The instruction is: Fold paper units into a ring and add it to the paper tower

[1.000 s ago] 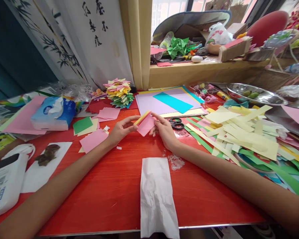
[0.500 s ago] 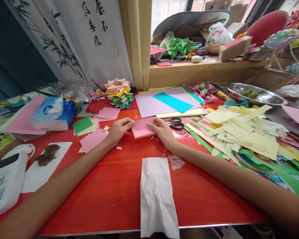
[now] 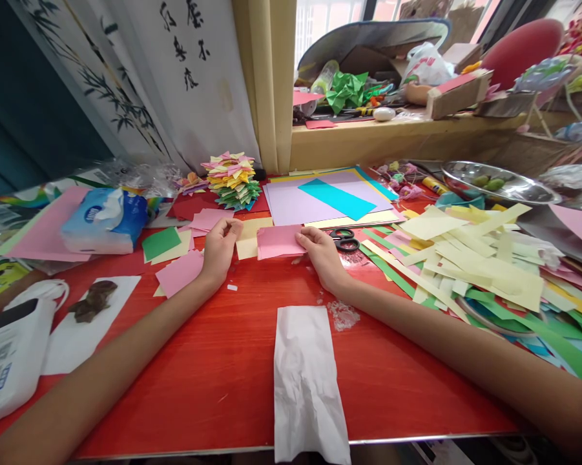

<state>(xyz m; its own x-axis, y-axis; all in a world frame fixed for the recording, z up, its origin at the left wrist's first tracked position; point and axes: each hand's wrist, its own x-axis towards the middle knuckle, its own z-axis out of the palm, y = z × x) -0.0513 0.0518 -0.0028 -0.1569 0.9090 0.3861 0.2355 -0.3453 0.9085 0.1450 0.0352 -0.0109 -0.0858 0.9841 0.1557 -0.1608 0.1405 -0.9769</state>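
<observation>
A pink paper square (image 3: 278,241) lies flat on the red table (image 3: 213,374). My right hand (image 3: 321,252) rests on its right edge with the fingers curled, the fingertips pinching that edge. A pale yellow square (image 3: 252,236) lies just left of the pink one, partly under it. My left hand (image 3: 219,248) has its fingers bent down on the yellow square's left edge. A white crumpled sheet (image 3: 307,382) lies nearer to me, in the middle.
Black scissors (image 3: 343,239) lie right of my right hand. A stack of folded coloured pieces (image 3: 233,179) and lilac sheets with a teal strip (image 3: 336,197) sit behind. Paper strips (image 3: 469,258) heap on the right. A tissue pack (image 3: 105,220) and pink squares (image 3: 180,271) lie left.
The small stack held up between both hands came down onto the table. Then my left hand slid a yellow square out to the left while the pink square stayed under my right hand.
</observation>
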